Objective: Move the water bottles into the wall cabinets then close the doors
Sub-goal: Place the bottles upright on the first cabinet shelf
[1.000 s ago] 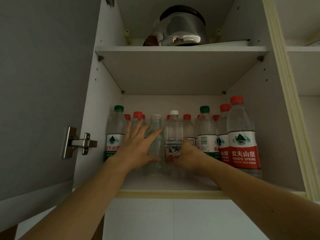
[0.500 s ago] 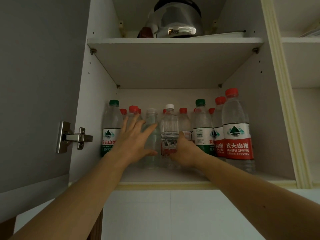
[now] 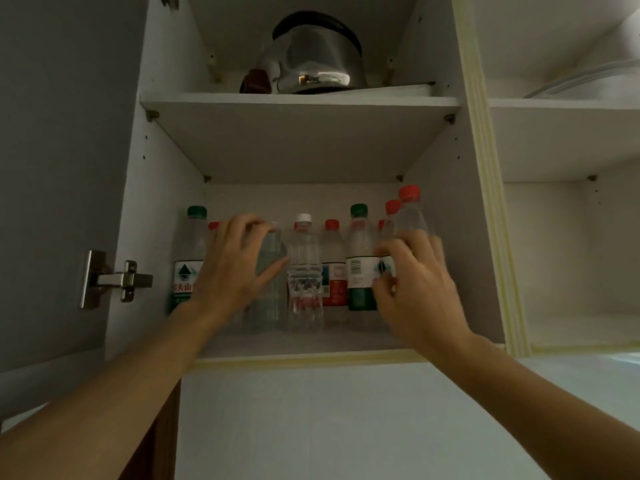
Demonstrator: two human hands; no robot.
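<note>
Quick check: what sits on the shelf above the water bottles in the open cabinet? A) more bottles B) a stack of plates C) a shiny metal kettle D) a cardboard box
C: a shiny metal kettle stands on the upper shelf, above the water bottles lined up below.

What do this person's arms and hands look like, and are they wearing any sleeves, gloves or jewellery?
Both forearms are bare as far as the picture shows, with no sleeves in view. The left hand and right hand are ungloved, and no watch, ring or bracelet is visible. The right hand is slightly blurred.
</note>
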